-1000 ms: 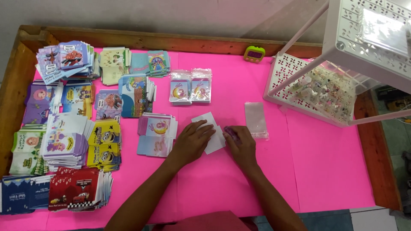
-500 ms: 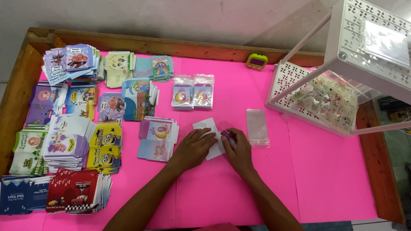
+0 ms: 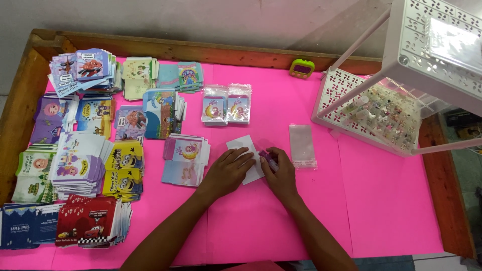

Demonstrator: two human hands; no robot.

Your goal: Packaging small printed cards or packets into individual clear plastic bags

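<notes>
Two hands meet on a small white paper card (image 3: 247, 159) on the pink desk (image 3: 301, 211). Left hand (image 3: 228, 170) presses it flat, unclenched; right hand (image 3: 280, 170) apparently pinches its right edge. Light, bendable: best held by edges. Clear plastic sleeve (image 3: 302, 144) lies just right.

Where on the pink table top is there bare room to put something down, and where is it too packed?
Bare pink table top lies right of the right hand, below the white perforated rack and clear plastic sleeve. Another patch sits between the two sealed packets and the small green timer. The left side is crowded with stacks of printed paper envelopes, up to the left hand.
</notes>
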